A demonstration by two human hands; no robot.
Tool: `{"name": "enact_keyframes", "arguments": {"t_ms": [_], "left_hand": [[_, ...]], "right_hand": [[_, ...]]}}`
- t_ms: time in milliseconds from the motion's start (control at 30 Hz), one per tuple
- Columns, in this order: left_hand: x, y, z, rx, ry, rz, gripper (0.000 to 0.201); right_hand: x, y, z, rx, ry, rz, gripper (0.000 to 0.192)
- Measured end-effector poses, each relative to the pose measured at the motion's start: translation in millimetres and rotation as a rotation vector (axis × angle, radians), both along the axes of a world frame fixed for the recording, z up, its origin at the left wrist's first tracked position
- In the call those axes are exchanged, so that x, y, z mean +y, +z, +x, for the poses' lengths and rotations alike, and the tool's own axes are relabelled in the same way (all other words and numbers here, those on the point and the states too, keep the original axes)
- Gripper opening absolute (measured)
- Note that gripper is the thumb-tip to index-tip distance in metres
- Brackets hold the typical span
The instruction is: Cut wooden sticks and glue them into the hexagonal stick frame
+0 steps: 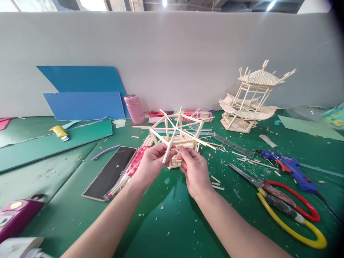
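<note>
Here, both hands hold a small stick frame [178, 138] up over the green mat [172, 215], near the table's middle. The left hand [152, 163] curls around its near left side, fingers closed on a pale stick [169, 150] that slants down out of the frame. The right hand [194, 168] pinches the frame's lower edge between thumb and fingertips, just beside the left. Long sticks fan out from the frame's top like spokes.

Just left of the hands lies a black slab [110, 173] with a bundle of sticks [131, 168] along its right edge. Behind the frame stands a pink bottle [134, 108], tilted in the lens. To the right, well apart, sits a finished stick pavilion [251, 100]. Nearer on that side lie scissors [282, 200] with red and yellow handles, a blue glue gun [291, 168] and a ruler [232, 144]. Wood chips litter the mat.
</note>
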State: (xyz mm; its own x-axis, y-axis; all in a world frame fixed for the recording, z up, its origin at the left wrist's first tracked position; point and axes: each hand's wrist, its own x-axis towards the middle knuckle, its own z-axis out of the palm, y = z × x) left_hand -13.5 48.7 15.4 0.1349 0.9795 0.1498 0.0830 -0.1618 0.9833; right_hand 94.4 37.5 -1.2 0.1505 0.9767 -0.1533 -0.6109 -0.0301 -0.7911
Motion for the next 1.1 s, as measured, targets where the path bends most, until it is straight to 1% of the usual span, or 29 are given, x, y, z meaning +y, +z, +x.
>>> {"name": "enact_keyframes", "arguments": {"t_ms": [467,767,1100], "left_hand": [[0.5,1.2,0.6,0.024,0.015,0.003,0.018],[0.6,0.6,0.2,0.017,0.015,0.007,0.024],[1.1,-0.1,-0.1,-0.013,0.016,-0.003,0.013]], "right_hand": [[0.6,-6.1,-1.6,0.000,-0.013,0.000,0.024],[0.4,-3.8,-1.4,0.000,-0.005,0.003,0.026],[0.4,-1.4,-1.7,0.019,-0.009,0.005,0.020]]}}
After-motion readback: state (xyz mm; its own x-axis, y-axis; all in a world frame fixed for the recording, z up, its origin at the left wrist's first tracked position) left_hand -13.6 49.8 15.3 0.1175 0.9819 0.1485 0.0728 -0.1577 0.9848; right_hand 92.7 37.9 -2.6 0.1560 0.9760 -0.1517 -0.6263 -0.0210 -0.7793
